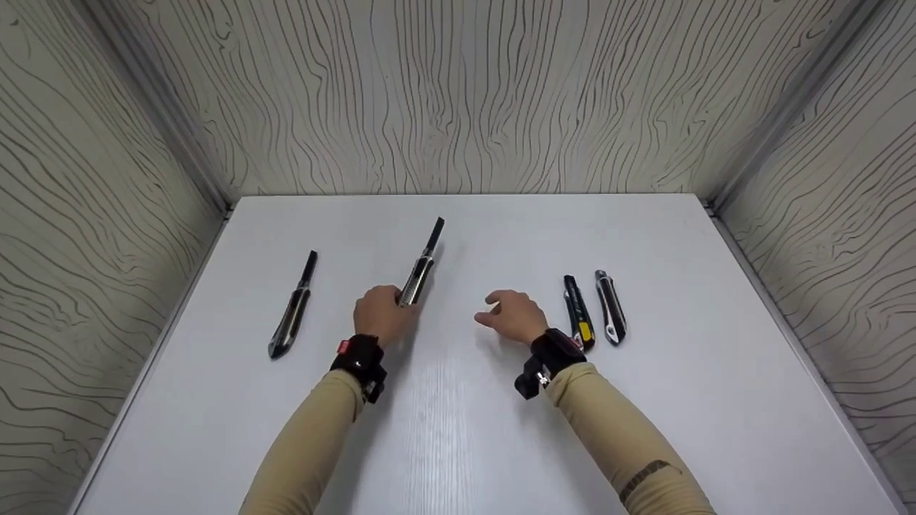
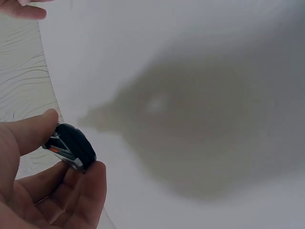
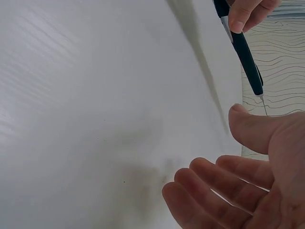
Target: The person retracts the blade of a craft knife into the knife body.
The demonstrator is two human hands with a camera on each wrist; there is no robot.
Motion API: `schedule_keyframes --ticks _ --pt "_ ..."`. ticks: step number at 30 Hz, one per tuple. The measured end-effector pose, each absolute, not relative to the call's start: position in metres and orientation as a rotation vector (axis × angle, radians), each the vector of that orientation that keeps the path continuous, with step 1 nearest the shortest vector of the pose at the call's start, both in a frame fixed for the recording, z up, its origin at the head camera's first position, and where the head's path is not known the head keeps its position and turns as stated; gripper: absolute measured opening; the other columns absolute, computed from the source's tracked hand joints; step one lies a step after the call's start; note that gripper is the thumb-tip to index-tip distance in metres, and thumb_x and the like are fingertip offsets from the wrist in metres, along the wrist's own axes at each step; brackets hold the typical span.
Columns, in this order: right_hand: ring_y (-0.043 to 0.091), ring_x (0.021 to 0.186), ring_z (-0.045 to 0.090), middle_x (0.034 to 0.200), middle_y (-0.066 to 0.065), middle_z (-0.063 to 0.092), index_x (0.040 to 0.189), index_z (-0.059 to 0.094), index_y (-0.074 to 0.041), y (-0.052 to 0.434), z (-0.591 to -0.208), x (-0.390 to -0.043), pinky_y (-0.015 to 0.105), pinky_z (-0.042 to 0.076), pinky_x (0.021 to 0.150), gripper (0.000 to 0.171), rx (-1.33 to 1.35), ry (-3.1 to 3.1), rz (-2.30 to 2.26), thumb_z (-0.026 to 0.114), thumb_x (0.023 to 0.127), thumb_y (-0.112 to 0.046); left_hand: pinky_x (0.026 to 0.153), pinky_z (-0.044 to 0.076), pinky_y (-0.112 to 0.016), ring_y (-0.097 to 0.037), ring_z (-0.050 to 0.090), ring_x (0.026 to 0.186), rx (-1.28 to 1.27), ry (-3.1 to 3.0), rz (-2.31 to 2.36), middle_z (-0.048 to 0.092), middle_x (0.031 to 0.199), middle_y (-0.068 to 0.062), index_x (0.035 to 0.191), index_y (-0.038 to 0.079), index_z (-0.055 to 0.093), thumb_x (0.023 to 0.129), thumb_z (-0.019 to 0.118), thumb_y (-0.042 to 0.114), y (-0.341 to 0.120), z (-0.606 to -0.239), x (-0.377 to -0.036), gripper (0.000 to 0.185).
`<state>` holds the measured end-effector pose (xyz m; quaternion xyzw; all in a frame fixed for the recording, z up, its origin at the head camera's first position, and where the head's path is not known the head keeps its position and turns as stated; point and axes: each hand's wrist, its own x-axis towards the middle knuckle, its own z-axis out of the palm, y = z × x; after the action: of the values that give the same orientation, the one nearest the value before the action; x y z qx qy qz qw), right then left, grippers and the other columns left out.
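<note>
1. The left hand has its fingers clamped on a slim, metal-bodied utility knife, raised above the smooth white worktop.
2. The right hand hovers nearby with fingers loosely apart, holding nothing.

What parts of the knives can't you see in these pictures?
- Head view: the handle end of the held utility knife is hidden inside the left hand.
- Left wrist view: only its butt shows; fingers cover the rest.
- Head view: the yellow-marked knife is partly behind the right hand's wrist strap.
</note>
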<state>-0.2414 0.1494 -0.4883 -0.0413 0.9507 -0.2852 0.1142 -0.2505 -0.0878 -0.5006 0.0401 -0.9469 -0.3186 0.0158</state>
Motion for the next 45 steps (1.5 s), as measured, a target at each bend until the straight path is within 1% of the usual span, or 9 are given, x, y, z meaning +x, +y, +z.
schedule_keyframes --ticks 7,15,18,24,26,29,32,39,45 --pt "0.029 0.098 0.069 0.111 0.015 0.072 0.125 0.063 -0.003 0.156 -0.487 -0.243 0.045 0.056 0.084 0.047 -0.104 2.807 -0.865 0.066 0.091 -0.036 0.061 0.045 -0.03 -0.018 0.058 0.066 0.026 -2.941 -1.076 0.068 0.076 -0.002 0.089 0.008 0.074 0.08 0.077 0.029 -0.056 -0.499 -0.244 0.023" --pt "0.032 0.101 0.068 0.112 0.018 0.071 0.126 0.061 -0.001 0.163 -0.483 -0.245 0.047 0.054 0.088 0.049 -0.088 2.833 -0.897 0.062 0.093 -0.038 0.066 0.049 -0.034 -0.019 0.061 0.071 -0.11 -2.936 -1.11 0.071 0.081 -0.002 0.095 0.008 0.075 0.078 0.077 0.032 -0.026 -0.5 -0.237 0.029" --pt "0.032 0.098 0.069 0.111 0.018 0.071 0.127 0.06 0.0 0.164 -0.482 -0.247 0.046 0.054 0.087 0.051 -0.073 2.837 -0.934 0.061 0.094 -0.039 0.066 0.05 -0.035 -0.019 0.062 0.071 -0.149 -2.92 -1.118 0.072 0.081 -0.002 0.095 0.009 0.075 0.077 0.078 0.033 -0.018 -0.5 -0.234 0.029" --pt "0.028 0.078 0.072 0.106 0.018 0.072 0.129 0.056 0.002 0.165 -0.483 -0.252 0.032 0.058 0.065 0.051 0.041 2.704 -1.192 0.06 0.095 -0.036 0.063 0.047 -0.031 -0.015 0.059 0.069 -0.228 -2.907 -1.098 0.072 0.082 -0.001 0.095 0.01 0.075 0.077 0.078 0.034 -0.005 -0.503 -0.228 0.03" --pt "0.026 0.08 0.071 0.106 0.018 0.072 0.128 0.056 0.002 0.165 -0.484 -0.253 0.028 0.058 0.061 0.048 0.095 2.645 -1.289 0.06 0.096 -0.035 0.063 0.046 -0.03 -0.014 0.058 0.069 -0.234 -2.916 -1.11 0.072 0.083 -0.001 0.096 0.01 0.075 0.077 0.078 0.035 -0.001 -0.503 -0.226 0.031" --pt "0.025 0.086 0.07 0.108 0.02 0.07 0.124 0.057 0.001 0.166 -0.486 -0.254 0.029 0.06 0.065 0.043 0.179 2.554 -1.411 0.058 0.098 -0.032 0.065 0.046 -0.03 -0.014 0.058 0.071 -0.237 -2.934 -1.121 0.072 0.085 0.0 0.098 0.011 0.075 0.077 0.078 0.036 0.003 -0.502 -0.223 0.032" --pt "0.028 0.09 0.069 0.108 0.022 0.068 0.121 0.058 0.002 0.165 -0.488 -0.255 0.03 0.061 0.067 0.039 0.253 2.479 -1.508 0.056 0.099 -0.03 0.065 0.046 -0.029 -0.014 0.059 0.071 -0.237 -2.939 -1.137 0.072 0.086 0.0 0.099 0.012 0.075 0.077 0.078 0.036 0.006 -0.502 -0.221 0.033" --pt "0.019 0.082 0.068 0.101 0.019 0.068 0.116 0.058 0.003 0.164 -0.492 -0.258 0.031 0.061 0.069 0.036 0.338 2.384 -1.629 0.054 0.1 -0.029 0.066 0.046 -0.029 -0.014 0.058 0.073 -0.248 -2.933 -1.074 0.068 0.086 0.001 0.099 0.011 0.074 0.076 0.079 0.036 0.011 -0.505 -0.217 0.035" --pt "0.018 0.078 0.066 0.097 0.016 0.065 0.117 0.056 0.004 0.165 -0.492 -0.259 0.032 0.062 0.07 0.034 0.363 2.338 -1.672 0.051 0.101 -0.026 0.066 0.047 -0.028 -0.014 0.057 0.075 -0.23 -2.929 -1.086 0.066 0.088 -0.001 0.1 0.009 0.072 0.076 0.079 0.038 0.016 -0.507 -0.213 0.038"
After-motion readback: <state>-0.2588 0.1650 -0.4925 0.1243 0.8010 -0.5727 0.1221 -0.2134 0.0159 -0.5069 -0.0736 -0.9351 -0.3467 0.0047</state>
